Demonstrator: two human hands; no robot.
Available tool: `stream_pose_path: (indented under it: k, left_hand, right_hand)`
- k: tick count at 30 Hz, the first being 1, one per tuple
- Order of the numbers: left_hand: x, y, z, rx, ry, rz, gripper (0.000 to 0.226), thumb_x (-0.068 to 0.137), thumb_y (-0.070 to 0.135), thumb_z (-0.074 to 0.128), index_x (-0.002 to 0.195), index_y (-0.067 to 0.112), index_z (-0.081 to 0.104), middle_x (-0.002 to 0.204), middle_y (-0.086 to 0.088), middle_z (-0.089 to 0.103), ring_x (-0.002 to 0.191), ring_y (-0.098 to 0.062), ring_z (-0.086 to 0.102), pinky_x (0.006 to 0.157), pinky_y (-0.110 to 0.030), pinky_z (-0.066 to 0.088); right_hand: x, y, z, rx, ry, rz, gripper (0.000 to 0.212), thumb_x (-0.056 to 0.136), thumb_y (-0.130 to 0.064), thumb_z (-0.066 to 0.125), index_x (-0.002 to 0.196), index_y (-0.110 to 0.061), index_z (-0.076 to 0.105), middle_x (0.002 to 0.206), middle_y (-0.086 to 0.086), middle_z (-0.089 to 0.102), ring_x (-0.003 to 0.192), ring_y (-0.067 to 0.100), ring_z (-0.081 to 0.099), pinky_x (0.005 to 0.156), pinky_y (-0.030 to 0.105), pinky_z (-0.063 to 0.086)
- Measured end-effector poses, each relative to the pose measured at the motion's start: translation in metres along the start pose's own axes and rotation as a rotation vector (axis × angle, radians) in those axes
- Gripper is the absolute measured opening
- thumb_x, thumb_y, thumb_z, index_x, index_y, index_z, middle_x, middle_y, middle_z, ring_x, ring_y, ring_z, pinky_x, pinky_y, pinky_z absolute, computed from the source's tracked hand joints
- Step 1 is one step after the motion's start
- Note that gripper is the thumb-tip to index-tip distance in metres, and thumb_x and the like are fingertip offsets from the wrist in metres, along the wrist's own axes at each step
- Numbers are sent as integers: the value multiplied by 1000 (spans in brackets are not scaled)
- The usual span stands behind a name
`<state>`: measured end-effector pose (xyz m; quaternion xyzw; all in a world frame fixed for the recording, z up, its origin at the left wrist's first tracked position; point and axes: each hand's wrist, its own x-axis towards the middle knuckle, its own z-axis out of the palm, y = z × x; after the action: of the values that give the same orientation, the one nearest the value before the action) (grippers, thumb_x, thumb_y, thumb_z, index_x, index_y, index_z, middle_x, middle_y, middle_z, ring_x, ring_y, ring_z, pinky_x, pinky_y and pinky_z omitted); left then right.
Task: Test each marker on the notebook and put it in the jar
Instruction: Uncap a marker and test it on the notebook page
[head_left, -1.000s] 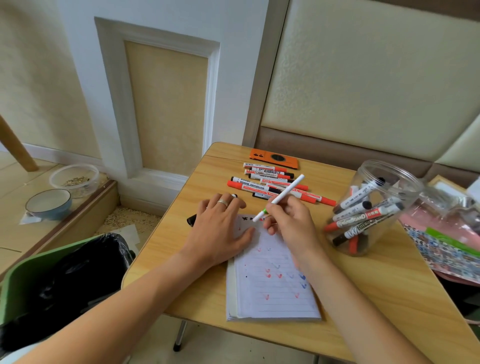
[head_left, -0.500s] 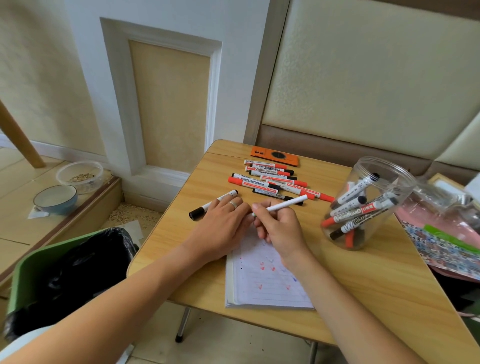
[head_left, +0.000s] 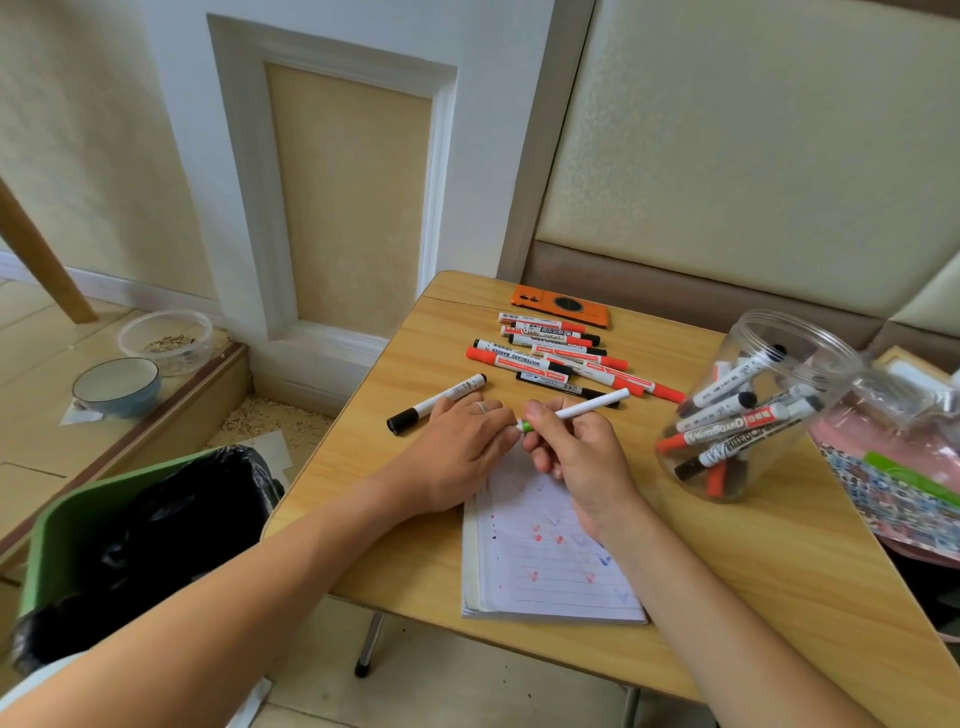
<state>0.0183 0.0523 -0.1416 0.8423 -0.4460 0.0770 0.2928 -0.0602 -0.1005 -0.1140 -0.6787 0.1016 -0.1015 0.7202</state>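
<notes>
My left hand (head_left: 457, 447) lies flat by the black-capped white marker (head_left: 435, 402), fingertips meeting the green tip of the slim white marker (head_left: 574, 412) my right hand (head_left: 576, 457) pinches, just above the lined paper notebook (head_left: 545, 561). I should cap it squarely before dropping it. Roughly nine unsorted markers (head_left: 561, 358) beyond my knuckles; about seven inside the clear plastic jar (head_left: 753, 410) to my right.

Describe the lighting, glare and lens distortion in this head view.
Head view: soft, even daylight with faint shadows under the hands; light glints on the clear jar; wide-angle lens bows the wall panel and table edges; focus is fairly sharp on the notebook, softer toward the corners.
</notes>
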Motion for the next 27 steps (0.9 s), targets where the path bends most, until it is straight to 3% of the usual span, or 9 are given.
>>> stream_pose_path:
  k: [5,8,11,13,15,18,21,24,27]
  left_hand:
    - [-4,0,0,126,124,-9,31,105,41,26,86,25,46,85,8,49,84,-14,42,75,-35,27]
    - [-5,-9,-4,288,198,-49,29,105,36,37,92,20,57,95,1,60,86,-20,51,73,-35,27]
    - [-7,-13,-14,372,252,-92,23,103,34,45,100,21,64,89,5,56,82,-16,46,74,-32,23]
    - [-7,-13,-20,385,286,-114,27,103,35,42,104,22,65,86,7,53,80,-12,37,73,-32,21]
    - [-7,-11,-25,387,272,-81,33,103,37,34,102,22,64,84,7,51,79,-12,34,71,-32,20]
    - [-9,-5,-28,341,210,17,39,105,40,27,93,21,59,84,8,47,79,-15,40,69,-34,24]
    - [-11,-4,-26,294,158,65,37,106,38,28,86,23,56,93,2,59,83,-17,45,69,-35,27]
    - [-12,-7,-25,228,136,49,33,104,37,29,80,26,48,98,-3,65,80,-15,38,69,-35,26]
    - [-11,-12,-26,220,105,29,30,101,40,27,78,28,41,86,6,54,79,-15,36,67,-35,22]
  right_hand:
    - [2,3,-2,66,92,-74,15,99,-19,68,103,-8,58,73,4,62,56,12,50,49,19,39]
    - [7,8,-4,50,221,-137,30,101,-19,67,121,-11,45,93,6,64,65,13,57,60,26,45]
    - [5,15,2,-230,312,-275,41,100,-13,63,130,-23,37,124,8,56,85,14,66,72,25,54]
    - [3,18,5,-488,380,-481,40,98,-12,63,132,-21,44,134,4,50,109,16,61,88,32,56]
    - [2,21,8,-757,375,-700,35,93,-15,62,128,-17,59,141,5,48,131,21,50,107,41,45]
    - [-4,23,17,-1087,325,-821,30,91,-20,64,120,-19,69,148,8,52,142,29,43,115,46,31]
    - [-5,25,19,-1244,294,-906,18,94,-22,60,108,-17,71,124,4,65,123,28,57,109,48,37]
    - [-4,26,18,-1269,216,-893,19,101,-25,50,100,-16,67,88,-1,60,85,24,59,75,36,46]
    - [-4,30,20,-1328,238,-896,18,103,-27,54,94,-18,67,75,-3,56,67,20,57,57,29,42]
